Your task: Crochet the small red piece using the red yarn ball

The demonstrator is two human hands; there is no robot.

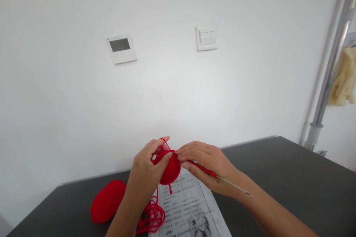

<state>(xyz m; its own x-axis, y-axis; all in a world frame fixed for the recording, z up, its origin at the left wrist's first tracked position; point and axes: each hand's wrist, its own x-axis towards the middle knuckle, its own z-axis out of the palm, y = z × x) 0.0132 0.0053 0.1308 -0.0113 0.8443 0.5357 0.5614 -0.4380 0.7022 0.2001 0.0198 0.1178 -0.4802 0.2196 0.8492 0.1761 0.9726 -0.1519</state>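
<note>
My left hand (150, 164) pinches a round red crochet piece (171, 170) between thumb and fingers, with a strand of red yarn looped over its raised index finger. From the other side my right hand (204, 164) closes around a crochet hook (204, 168) with a red grip. The hook's bare metal end points back over the right wrist; its other end is hidden by the fingers at the piece's edge. A short yarn tail hangs below the crochet piece. Loose red yarn (152, 216) lies in a tangle beneath the left forearm.
A red yarn ball (108, 200) rests on the dark table (258, 177) at the left. Under the hands lies a printed sheet (186, 207). The white wall behind carries a panel (121, 49) and a light switch (207, 39). A metal pole (330, 66) stands at the right.
</note>
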